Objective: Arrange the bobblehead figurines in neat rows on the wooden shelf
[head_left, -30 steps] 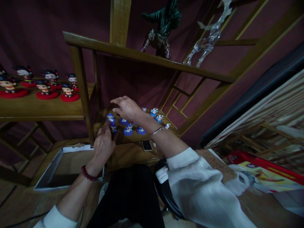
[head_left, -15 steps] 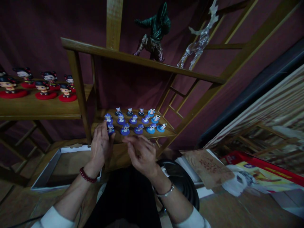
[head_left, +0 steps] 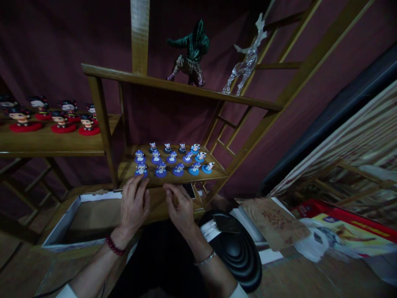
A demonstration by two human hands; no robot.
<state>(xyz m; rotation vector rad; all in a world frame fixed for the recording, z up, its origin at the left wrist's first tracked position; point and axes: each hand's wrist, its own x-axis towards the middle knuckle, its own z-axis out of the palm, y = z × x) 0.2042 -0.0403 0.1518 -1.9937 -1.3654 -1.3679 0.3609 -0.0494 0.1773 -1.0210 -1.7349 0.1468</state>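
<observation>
Small figurines stand in rows on a wooden shelf in front of me: purple-based ones [head_left: 160,169], blue-based ones [head_left: 208,167] and dark-based ones [head_left: 167,148]. My left hand [head_left: 135,200] is at the shelf's front edge, its bent fingers apart and holding nothing. Its fingertips are just below the front-left purple figurine [head_left: 141,169]; whether they touch it I cannot tell. To the right, my right hand [head_left: 180,209] hovers before the shelf edge with fingers curled in and thumb close to the index finger. Nothing shows in its grasp.
Red-based figurines [head_left: 60,121] occupy the left shelf. Above are a dark green hooded statue [head_left: 194,51] and a clear deer figure [head_left: 246,62]. An open shallow box [head_left: 51,231] lies lower left. At right are a black ridged round object [head_left: 238,256] and a plastic bag [head_left: 313,244].
My left hand has drawn back and down from the front-left figurine, which now shows more fully. My right hand has shifted slightly lower. The camera view has moved a little.
</observation>
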